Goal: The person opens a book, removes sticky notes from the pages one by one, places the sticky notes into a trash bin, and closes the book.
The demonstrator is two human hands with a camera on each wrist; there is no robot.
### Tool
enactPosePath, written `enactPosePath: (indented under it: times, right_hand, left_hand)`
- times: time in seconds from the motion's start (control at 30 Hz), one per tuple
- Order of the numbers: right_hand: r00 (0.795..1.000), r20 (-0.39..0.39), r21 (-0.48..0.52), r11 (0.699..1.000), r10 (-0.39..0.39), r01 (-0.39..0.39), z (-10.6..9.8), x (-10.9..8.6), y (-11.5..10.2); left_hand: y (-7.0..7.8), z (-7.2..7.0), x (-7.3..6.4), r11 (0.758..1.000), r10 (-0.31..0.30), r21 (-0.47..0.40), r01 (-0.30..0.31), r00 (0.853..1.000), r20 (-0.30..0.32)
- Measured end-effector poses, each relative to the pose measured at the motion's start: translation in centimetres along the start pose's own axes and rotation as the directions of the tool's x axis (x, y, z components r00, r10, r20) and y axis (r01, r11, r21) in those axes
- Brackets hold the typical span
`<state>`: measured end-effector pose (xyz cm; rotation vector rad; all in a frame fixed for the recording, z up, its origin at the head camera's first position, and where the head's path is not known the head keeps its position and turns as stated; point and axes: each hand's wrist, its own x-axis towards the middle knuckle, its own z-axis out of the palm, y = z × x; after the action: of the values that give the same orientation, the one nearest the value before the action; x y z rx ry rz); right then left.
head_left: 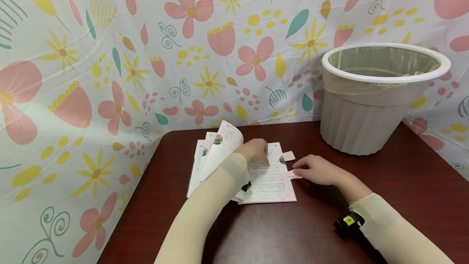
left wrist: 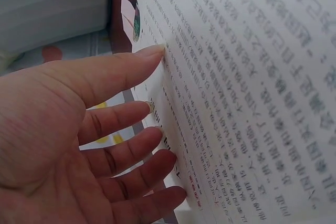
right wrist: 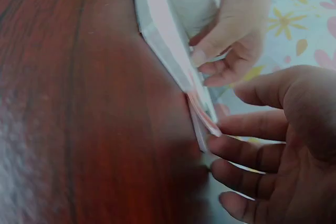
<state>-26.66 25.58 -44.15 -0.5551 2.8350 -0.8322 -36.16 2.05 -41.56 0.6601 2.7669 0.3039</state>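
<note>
An open book (head_left: 264,188) with printed text lies on the table, several of its pages (head_left: 225,146) lifted and curling over on the left side. My left hand (head_left: 254,150) is over the right-hand page, its thumb tip and spread fingers right at the paper in the left wrist view. Two pink paper strips stick out past the book's right edge, an upper strip (head_left: 288,156) and a lower strip (head_left: 287,175). Beside the lower one is my right hand (head_left: 318,170). Its fingertips (right wrist: 223,142) are at the strip's end, with the thumb held apart from them.
A grey waste bin (head_left: 359,121) with a white rim and a clear liner stands at the back right of the dark red-brown table (head_left: 278,231). Flower-patterned cloth (head_left: 220,72) hangs behind the table and along its left side.
</note>
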Motion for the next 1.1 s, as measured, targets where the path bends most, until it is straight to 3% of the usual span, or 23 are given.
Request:
enactPosePath:
  times: [0.23, 0.4, 0.7, 1.1]
  right_hand:
    - [0.996, -0.014, 0.095, 0.992, 0.09, -0.088, 0.9, 1.1, 0.0]
    - [0.992, -0.031, 0.085, 0.989, 0.12, -0.117, 1.1, 1.5, 0.0]
    - [0.997, -0.025, 0.044, 0.997, 0.068, -0.067, 0.5, 1.3, -0.2]
    - [0.998, -0.017, 0.013, 0.998, 0.062, -0.062, 1.2, 1.6, -0.4]
  left_hand:
    - [0.0, 0.1, 0.0, 1.0, -0.012, -0.004, 0.013, 1.0, 0.014]
    - [0.0, 0.3, 0.1, 1.0, -0.021, -0.011, 0.021, 1.0, 0.014]
    - [0.0, 0.2, 0.3, 1.0, -0.017, -0.025, 0.017, 1.0, 0.006]
    - [0.0, 0.0, 0.2, 1.0, -0.01, -0.022, 0.011, 1.0, 0.015]
